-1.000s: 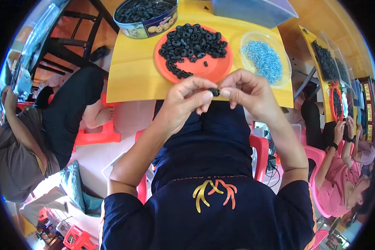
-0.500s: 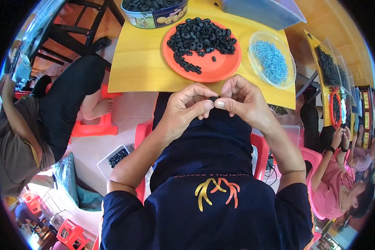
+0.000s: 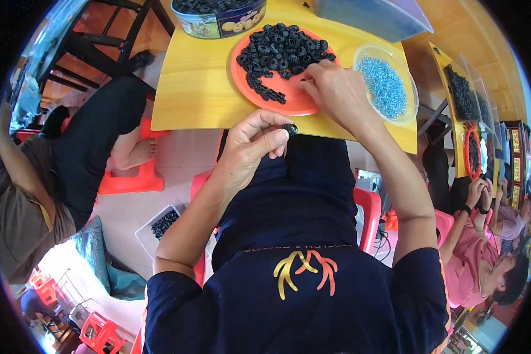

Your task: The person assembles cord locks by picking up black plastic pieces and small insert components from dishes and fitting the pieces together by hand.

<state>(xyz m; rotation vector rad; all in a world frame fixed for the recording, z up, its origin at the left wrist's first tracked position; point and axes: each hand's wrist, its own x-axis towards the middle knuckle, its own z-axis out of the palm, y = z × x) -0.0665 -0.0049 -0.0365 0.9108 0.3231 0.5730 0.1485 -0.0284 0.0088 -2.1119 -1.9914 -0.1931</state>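
Between thumb and fingers, my left hand [image 3: 255, 140] pinches a small black ring-shaped plastic part [image 3: 290, 128] just off the table's near edge. My right hand [image 3: 336, 91] reaches over the right side of an orange plate [image 3: 301, 106], fingertips bent down close to its surface. Whatever those fingertips hold, if anything, is hidden. Heaped on the plate's far half are many black plastic parts [image 3: 277, 50], with a curved row of smaller black pieces [image 3: 265, 91] at the left. Right of my right hand stands a clear round dish [image 3: 415, 97] of small shiny blue pieces [image 3: 383, 85].
The yellow table [image 3: 189, 88] also bears an oval tin [image 3: 218, 26] of black parts and a translucent bin [image 3: 371, 20] at the back. Below left, a white tray [image 3: 144, 236] holds black parts. One person [image 3: 23, 194] sits at left, another in pink [image 3: 469, 259] at right.
My right hand has left my left hand and moved up and forward onto the plate. My left hand keeps the black part, now more exposed, and has shifted slightly left.
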